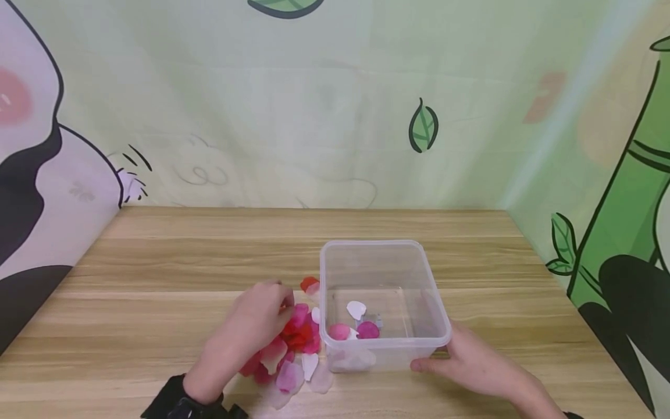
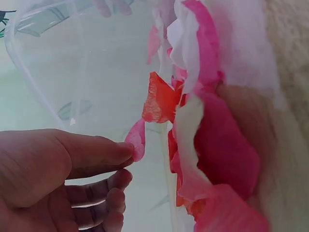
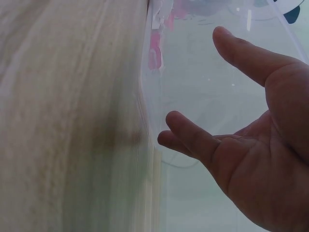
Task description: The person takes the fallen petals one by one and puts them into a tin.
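Beside the left wall of a clear plastic box (image 1: 384,342) lies a loose pile of petals (image 1: 300,336) in pink, red and white. My left hand (image 1: 257,317) is over this pile. In the left wrist view, its thumb and forefinger pinch a small pink petal (image 2: 137,140), and an orange-red petal (image 2: 160,101) stands up just beyond the fingertips. Inside the open box are a few petals, among them a white petal (image 1: 356,309) and a magenta petal (image 1: 368,330). My right hand (image 1: 471,361) rests at the box's near right corner, thumb and fingers spread and fairly straight.
The wooden tabletop (image 1: 209,250) has visible grain and ends at a pale green cloth backdrop (image 1: 293,128) printed with leaves and cartoon animals. A red petal (image 1: 309,283) lies by the box's left side, behind the pile. A black strap (image 1: 183,401) circles my left wrist.
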The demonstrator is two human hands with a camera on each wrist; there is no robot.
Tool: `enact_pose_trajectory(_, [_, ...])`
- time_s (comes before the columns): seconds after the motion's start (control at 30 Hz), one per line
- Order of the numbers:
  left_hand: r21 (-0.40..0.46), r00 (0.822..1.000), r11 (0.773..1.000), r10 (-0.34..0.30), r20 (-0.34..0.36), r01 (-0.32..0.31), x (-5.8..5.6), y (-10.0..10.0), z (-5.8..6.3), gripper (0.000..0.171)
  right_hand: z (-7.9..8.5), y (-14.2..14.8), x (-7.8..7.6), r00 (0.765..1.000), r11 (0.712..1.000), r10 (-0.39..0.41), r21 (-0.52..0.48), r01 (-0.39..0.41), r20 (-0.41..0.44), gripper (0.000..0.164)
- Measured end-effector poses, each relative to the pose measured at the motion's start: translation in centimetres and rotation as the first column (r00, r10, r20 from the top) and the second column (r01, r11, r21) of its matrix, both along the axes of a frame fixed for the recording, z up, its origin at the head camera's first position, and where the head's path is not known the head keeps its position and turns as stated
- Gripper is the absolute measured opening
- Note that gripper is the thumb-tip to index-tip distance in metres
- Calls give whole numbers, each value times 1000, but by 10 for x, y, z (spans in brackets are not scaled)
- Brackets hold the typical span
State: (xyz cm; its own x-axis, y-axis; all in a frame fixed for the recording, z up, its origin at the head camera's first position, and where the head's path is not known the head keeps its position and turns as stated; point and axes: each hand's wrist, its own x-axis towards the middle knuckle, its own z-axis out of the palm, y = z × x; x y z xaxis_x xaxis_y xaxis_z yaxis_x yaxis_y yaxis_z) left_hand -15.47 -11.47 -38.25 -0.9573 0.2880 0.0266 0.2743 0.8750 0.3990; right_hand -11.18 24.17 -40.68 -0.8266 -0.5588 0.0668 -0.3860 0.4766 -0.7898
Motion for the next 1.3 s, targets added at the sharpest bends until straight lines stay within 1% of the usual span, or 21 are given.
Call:
enact_pose_trajectory(0.23, [47,998,999,-20,-66,23,-1,-4,5,9,0,0,0,1000,1000,0,6,0,-10,60])
enact_pose_trajectory(0.3, [53,994,998,-31,-106,37,-1,-6,7,9,0,0,1,1000,1000,-1,7,1,-10,60])
enact_pose_trajectory(0.47, [72,980,996,-33,-197,48,0,-8,13,8,1,0,0,1000,1000,-4,6,4,-3,59])
enact_pose_trajectory(0.63, [100,967,994,-18,-254,44,3,-6,18,8,1,0,0,1000,1000,0,3,0,1,56])
enact_pose_trajectory(0.7, [114,958,992,-10,-287,45,5,-5,19,8,1,0,0,1000,1000,-1,4,1,4,55])
enact_pose_trajectory(0.77, [132,947,990,0,-322,45,7,-4,21,8,1,0,0,1000,1000,-4,5,4,7,56])
enact_pose_trajectory(0.8, [140,937,989,2,-348,50,8,-3,22,9,1,0,0,1000,1000,-6,7,6,8,57])
enact_pose_trajectory(0.87, [157,912,985,3,-411,67,11,-2,24,9,1,0,1,1000,1000,-9,10,9,6,57])
enact_pose_trajectory(1.0, [196,852,975,12,-523,106,15,2,29,10,1,0,1,1000,1000,-9,12,9,3,59])
enact_pose_trajectory(1.03, [206,842,972,13,-539,117,16,3,30,10,1,0,1,1000,1000,-8,11,8,2,59])
enact_pose_trajectory(1.07, [214,834,969,14,-552,125,17,4,32,9,1,0,1,1000,1000,-9,12,9,3,58])
enact_pose_trajectory(1.17, [232,817,961,10,-577,152,21,8,35,9,1,-1,1,1000,1000,-11,14,11,4,57])
enact_pose_trajectory(1.3, [250,801,948,-8,-599,197,26,14,37,10,1,-1,1,1000,1000,-16,14,15,10,56])
